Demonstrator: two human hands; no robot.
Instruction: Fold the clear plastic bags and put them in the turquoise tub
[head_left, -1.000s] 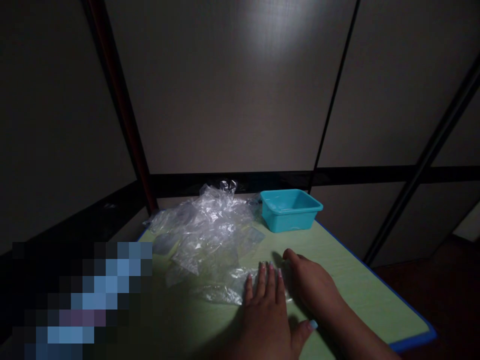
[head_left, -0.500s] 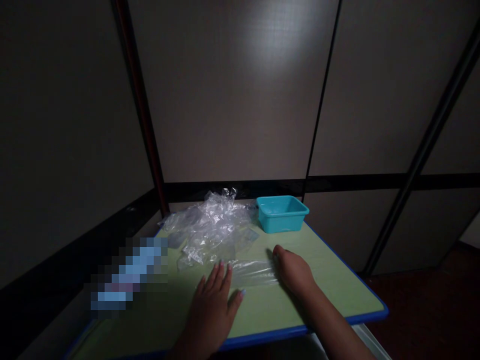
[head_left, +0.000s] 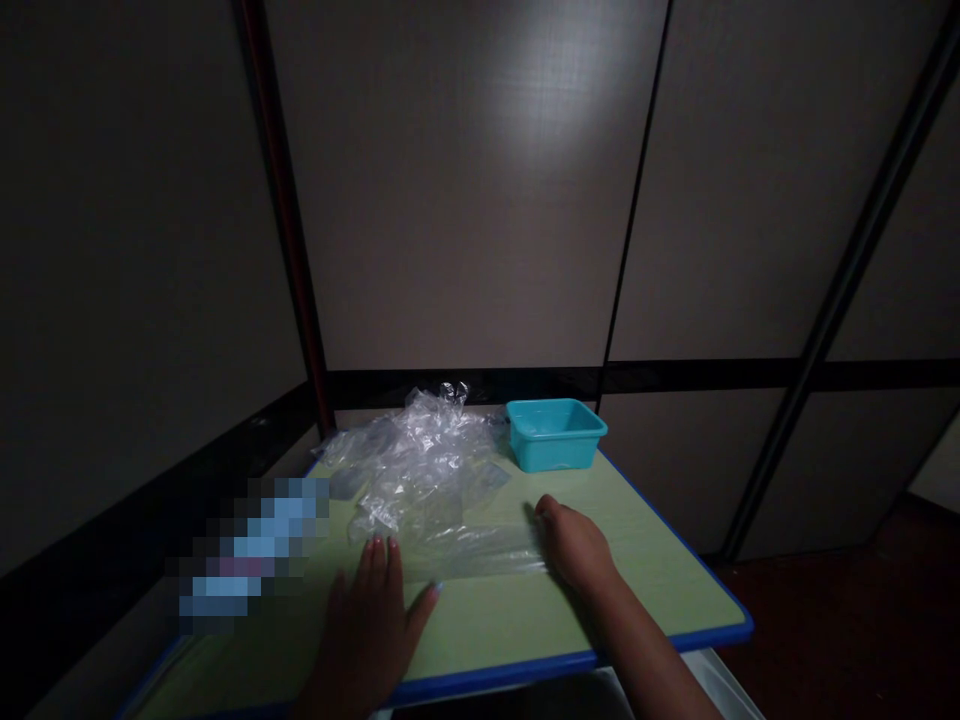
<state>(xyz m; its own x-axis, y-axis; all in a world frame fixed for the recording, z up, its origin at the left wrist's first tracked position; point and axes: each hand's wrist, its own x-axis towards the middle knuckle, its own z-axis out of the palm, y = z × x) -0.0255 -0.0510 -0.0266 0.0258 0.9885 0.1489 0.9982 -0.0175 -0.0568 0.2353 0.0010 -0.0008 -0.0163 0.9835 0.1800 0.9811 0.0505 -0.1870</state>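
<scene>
Plastic film (head_left: 484, 552) | right of left hand (head_left: 369, 615) | gripped in right hand (head_left: 577, 545)

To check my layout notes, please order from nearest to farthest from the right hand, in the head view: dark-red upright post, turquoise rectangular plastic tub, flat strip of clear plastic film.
1. Clear film strip: in the right hand, extending left.
2. Turquoise tub: beyond the hand.
3. Dark-red post: farther back, far left.

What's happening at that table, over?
Right hand gripping flattened clear plastic. Left hand open, palm down, by its left end. Crumpled plastic pile close behind it.
</scene>
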